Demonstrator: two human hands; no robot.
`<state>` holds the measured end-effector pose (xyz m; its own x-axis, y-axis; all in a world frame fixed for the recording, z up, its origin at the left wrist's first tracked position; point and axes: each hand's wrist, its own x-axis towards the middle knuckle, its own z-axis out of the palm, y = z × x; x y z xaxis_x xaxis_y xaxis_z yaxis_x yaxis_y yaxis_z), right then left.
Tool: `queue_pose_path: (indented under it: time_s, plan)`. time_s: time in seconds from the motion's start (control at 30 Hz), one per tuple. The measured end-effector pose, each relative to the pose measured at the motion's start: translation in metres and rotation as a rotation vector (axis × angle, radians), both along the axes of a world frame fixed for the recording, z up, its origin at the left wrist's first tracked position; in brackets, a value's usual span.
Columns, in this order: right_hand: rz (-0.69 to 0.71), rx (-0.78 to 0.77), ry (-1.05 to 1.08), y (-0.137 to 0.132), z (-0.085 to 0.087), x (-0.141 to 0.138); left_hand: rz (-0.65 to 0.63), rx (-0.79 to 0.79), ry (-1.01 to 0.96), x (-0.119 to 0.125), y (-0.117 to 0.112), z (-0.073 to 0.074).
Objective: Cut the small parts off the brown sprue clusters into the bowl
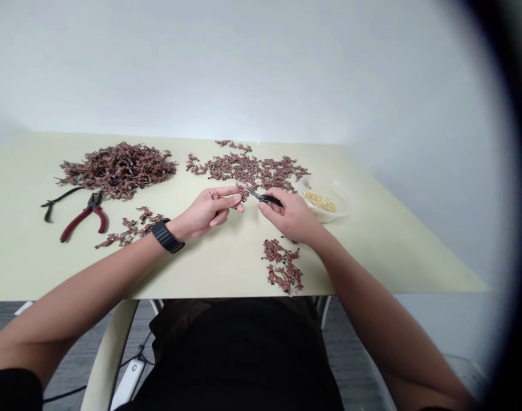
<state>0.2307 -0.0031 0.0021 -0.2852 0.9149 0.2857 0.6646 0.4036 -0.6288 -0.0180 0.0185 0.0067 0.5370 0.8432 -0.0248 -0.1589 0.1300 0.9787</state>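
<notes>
My left hand (210, 211) pinches a small brown piece (243, 194) between thumb and fingers over the pale yellow table (372, 240). A black watch (167, 235) sits on that wrist. My right hand (291, 217) is closed round small black-handled pliers (264, 198), whose tip meets the brown piece. A spread of the same brown pieces (252, 168) lies just behind both hands. A smaller cluster (283, 267) lies near the table's front edge, under my right wrist.
A large heap of brown pieces (119, 168) sits at the back left. Red-handled pliers (84, 216) and a black tool (57, 201) lie beside it. A few pieces (130, 228) lie near my left wrist. A clear bowl (327, 200) with small golden bits stands to the right.
</notes>
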Motion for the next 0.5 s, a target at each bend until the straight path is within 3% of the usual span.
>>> queue_pose_path:
  time_s: [0.5]
  plan:
    - [0.065,-0.024,-0.038,-0.0052,0.0057,-0.0025,-0.013,0.010,-0.008,0.0000,-0.0009,-0.0045]
